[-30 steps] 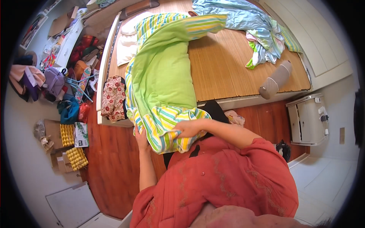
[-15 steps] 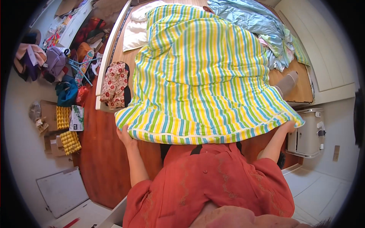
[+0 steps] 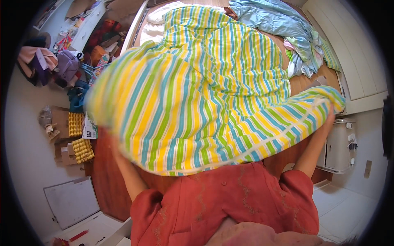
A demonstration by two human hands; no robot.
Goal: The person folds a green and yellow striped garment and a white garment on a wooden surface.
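A quilt (image 3: 197, 86) with yellow, green, blue and white stripes spreads over the bed. Its near edge is lifted off the surface and sags between my two hands. At the left, my left hand (image 3: 116, 141) holds up a corner; cloth and motion blur cover most of its fingers. My right hand (image 3: 331, 113) is closed on the opposite corner, which folds over the fingers. The near hem hangs in a curve just in front of my red shirt (image 3: 221, 197).
Light blue bedding (image 3: 271, 24) lies crumpled at the far right of the bed, white bedding (image 3: 154, 30) at the far left. Beige luggage (image 3: 338, 143) stands by the right wall. Bags, cartons and yellow egg trays (image 3: 83, 150) line the left wall above the reddish floor (image 3: 108, 180).
Both my hands have risen and spread apart. The quilt's left side has billowed up and outward, now covering the floral cloth. Its right corner has lifted too.
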